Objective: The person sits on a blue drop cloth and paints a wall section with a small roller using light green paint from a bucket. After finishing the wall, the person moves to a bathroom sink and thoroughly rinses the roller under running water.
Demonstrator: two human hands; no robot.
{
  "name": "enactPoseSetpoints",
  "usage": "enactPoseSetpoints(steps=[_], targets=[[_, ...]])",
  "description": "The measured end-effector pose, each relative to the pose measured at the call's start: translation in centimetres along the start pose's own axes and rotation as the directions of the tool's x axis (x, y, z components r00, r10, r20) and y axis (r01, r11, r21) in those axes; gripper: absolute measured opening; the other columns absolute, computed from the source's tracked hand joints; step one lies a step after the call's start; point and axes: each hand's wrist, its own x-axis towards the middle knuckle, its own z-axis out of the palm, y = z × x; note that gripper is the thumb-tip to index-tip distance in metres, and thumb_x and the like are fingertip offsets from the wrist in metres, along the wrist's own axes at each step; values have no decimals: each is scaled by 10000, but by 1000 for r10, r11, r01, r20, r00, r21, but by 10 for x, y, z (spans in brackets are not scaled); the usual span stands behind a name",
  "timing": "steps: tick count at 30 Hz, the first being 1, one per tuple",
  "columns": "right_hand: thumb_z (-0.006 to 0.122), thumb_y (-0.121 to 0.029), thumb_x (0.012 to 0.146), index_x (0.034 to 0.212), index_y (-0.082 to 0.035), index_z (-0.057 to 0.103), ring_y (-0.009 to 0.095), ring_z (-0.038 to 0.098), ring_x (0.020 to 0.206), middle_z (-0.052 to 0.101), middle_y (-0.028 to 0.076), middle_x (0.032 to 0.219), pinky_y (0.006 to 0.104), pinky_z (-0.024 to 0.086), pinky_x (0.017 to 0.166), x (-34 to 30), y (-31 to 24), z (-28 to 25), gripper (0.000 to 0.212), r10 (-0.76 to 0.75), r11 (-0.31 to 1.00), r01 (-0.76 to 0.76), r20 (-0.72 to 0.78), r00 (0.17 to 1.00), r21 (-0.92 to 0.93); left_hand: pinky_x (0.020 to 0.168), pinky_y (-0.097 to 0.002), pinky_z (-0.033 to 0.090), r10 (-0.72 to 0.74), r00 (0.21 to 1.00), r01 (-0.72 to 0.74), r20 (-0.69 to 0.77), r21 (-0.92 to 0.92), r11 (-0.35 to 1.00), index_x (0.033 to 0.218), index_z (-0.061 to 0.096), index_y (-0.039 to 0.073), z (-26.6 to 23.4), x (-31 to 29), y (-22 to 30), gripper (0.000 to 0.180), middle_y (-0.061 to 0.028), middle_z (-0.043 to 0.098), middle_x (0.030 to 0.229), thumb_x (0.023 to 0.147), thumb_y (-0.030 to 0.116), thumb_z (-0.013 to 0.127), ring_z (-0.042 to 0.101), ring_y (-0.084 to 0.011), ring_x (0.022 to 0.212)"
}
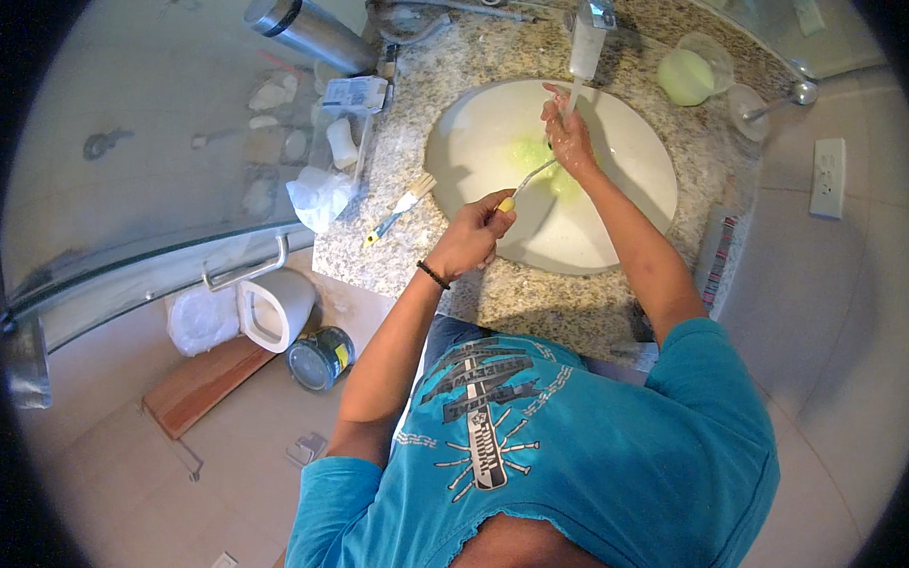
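My left hand [473,232] is closed around the yellow handle of a tool with a thin bent metal rod [533,175], like a paint roller frame. The rod reaches over the oval white sink [628,190] to my right hand, which hides its far end. Wet and with some fingers apart, my right hand [572,143] is under the running water of the chrome faucet [588,38]. Pale green water [529,154] spreads in the basin below. Left of the sink, a flat paintbrush [402,210] lies on the granite counter [400,132].
At the back right stands a clear cup of pale green liquid [687,76]. A steel flask [313,31], a small box [355,94] and a white plastic bag [319,199] are on the left. Below are a toilet [276,308] and a paint can [320,359].
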Motion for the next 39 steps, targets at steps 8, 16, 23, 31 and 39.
enactPoseSetpoints(steps=[8,16,23,31,39], targets=[[455,-387,1107,1198,-78,665,402,653,751,682,201,833,517,513,775,16,22,-6,385,-81,959,42,-130,988,-279,678,-373,521,177,982,-143,-69,347,927,1530,511,51,16,5,-2,533,-99,593,776,1062,288,603,619,-191,699],[533,-204,1069,1304,-69,646,267,644,1149,706,122,1231,444,541,851,21,19,-9,293,658,588,-561,59,750,583,767,-473,574,393,913,-187,-110,744,642,1470,596,184,-14,-4,-2,461,-179,748,1009,1015,251,630,712,-408,784],[560,-323,1082,1406,-23,586,278,502,1434,614,112,1371,473,558,950,16,-12,-78,442,320,809,-561,670,669,174,703,-435,603,458,884,19,-90,987,158,1526,530,266,-17,-13,29,620,-97,684,1034,924,137,597,730,-323,788],[610,-584,1029,1308,-129,670,251,685,972,710,97,1166,370,512,896,16,1,-42,537,232,936,-103,371,899,-337,707,-398,602,465,879,-39,-106,956,291,1555,495,237,9,-14,31,590,-110,677,1033,979,193,616,723,-294,873],[568,-532,1043,1079,-66,740,229,652,806,722,106,888,400,512,752,12,1,-14,498,385,919,-389,-60,921,-63,677,-492,598,16,1000,-11,-13,345,939,1572,446,125,6,-11,22,557,-177,701,1055,1040,202,591,704,-392,710]])
